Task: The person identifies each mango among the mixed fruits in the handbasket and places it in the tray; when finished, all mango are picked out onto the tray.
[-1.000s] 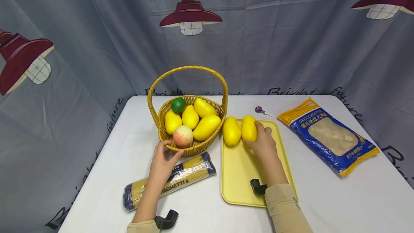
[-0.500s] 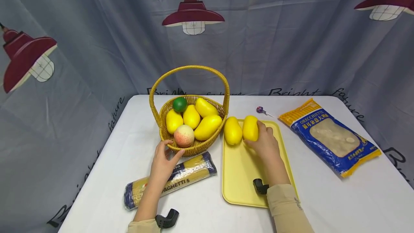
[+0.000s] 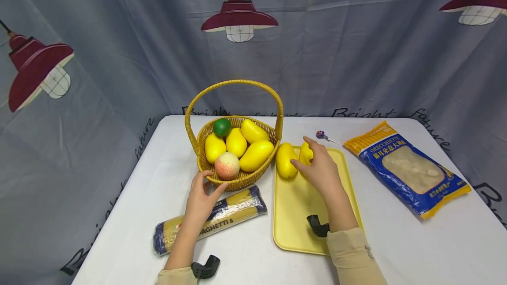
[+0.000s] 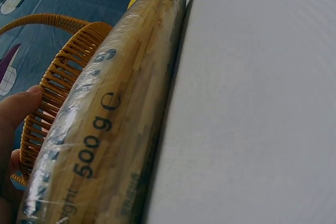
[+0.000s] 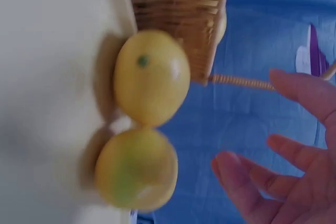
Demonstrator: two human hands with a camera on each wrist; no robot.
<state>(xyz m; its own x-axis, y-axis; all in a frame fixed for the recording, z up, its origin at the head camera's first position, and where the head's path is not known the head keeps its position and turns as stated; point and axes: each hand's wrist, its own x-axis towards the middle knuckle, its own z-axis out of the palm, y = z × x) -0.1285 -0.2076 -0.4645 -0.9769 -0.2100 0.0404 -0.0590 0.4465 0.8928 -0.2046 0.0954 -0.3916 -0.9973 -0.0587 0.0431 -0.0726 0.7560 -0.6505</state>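
Observation:
My left hand holds the front-left rim of a woven basket, its thumb and fingers spread along the edge. Inside the basket lie several yellow mangoes, a peach and a green round fruit. Two more mangoes sit side by side on the yellow tray: a left mango and a right mango, partly covered by my hand in the head view. My right hand hovers by them, fingers apart and holding nothing; the right wrist view shows a gap between fingertips and fruit.
A spaghetti pack lies in front of the basket, beneath my left forearm. Right of the tray is a blue and orange orecchiette bag. Behind the tray lies a lollipop. A grey curtain hangs behind the table.
My right hand has let go of the right mango and risen slightly towards the left, its fingers spreading. Both tray mangoes stay put. The left hand keeps its place at the basket.

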